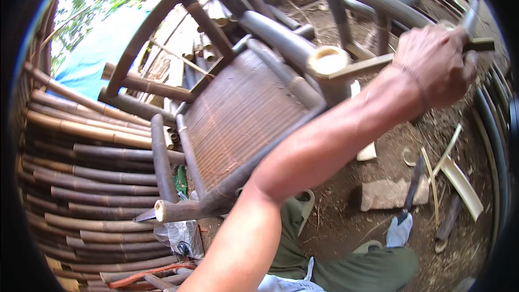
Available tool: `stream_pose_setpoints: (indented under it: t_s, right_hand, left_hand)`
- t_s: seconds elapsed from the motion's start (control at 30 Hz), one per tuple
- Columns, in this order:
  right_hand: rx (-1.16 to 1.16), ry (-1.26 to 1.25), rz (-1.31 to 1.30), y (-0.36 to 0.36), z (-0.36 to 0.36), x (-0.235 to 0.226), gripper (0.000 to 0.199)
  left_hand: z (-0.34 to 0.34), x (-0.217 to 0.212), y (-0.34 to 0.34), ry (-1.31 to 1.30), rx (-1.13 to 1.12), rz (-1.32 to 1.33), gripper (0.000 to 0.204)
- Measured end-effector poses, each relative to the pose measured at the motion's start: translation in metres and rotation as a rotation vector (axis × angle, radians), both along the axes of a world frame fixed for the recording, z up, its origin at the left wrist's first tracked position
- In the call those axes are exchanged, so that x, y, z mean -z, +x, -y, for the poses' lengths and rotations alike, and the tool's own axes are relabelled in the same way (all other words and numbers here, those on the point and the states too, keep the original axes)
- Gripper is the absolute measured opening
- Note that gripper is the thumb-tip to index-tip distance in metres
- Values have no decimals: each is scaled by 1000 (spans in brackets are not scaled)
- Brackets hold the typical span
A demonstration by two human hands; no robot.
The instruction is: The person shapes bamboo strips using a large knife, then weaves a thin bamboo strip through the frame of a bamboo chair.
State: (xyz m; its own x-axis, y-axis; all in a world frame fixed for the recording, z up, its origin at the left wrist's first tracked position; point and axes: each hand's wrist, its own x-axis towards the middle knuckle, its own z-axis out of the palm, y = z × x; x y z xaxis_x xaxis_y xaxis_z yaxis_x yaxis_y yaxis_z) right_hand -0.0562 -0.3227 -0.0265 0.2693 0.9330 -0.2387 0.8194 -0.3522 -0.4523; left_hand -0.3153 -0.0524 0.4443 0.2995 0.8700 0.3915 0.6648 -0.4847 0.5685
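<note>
Outdoor work yard, head view only: bare dirt floor littered with shavings, stacked dark bamboo poles along the left, blue tarp and foliage beyond. Bamboo chair frame tipped on its side at centre, woven slat seat panel already fitted between the side rails, legs and cross braces joined. Cut open end of one thick pole facing up near the top centre. Thin flat bamboo strip running from that pole end rightward into the right hand. Right hand fingers closed around the strip, grip firm, arm stretched across the frame. Left hand not seen anywhere in view; state of its fingers cannot be told. On the floor to the right: flat stone, knife-like tool with cloth-wrapped end lying across it, split bamboo strips loose nearby. Plastic bag at the foot of the frame, green sandal below the forearm. Judged progress: main structure and seat appear assembled; strip work at the pole end under way, loose strips unused, finishing apparently left.
</note>
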Motion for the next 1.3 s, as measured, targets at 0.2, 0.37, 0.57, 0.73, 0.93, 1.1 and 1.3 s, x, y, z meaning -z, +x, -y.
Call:
stream_pose_setpoints:
  t_s: [0.2,0.37,0.57,0.73,0.93,1.1,1.3]
  right_hand:
    - [-69,-36,6,-32,7,-12,55]
    - [-88,-14,-43,-88,19,19,53]
    - [19,35,7,-102,19,56,45]
    - [64,-68,26,-138,16,53,44]
    - [91,-106,23,-149,10,52,42]
    - [102,-110,35,-145,6,56,40]
    - [95,-102,22,-139,8,70,38]
  left_hand:
    - [13,9,-280,452,-300,-209,19]
    - [75,81,-526,330,-685,-424,30]
    - [87,130,-655,201,-730,-394,54]
    - [92,142,-680,196,-823,-402,54]
    - [90,148,-737,345,-905,-585,44]
    - [62,130,-737,365,-1056,-580,31]
    - [31,126,-717,51,-1348,-556,32]
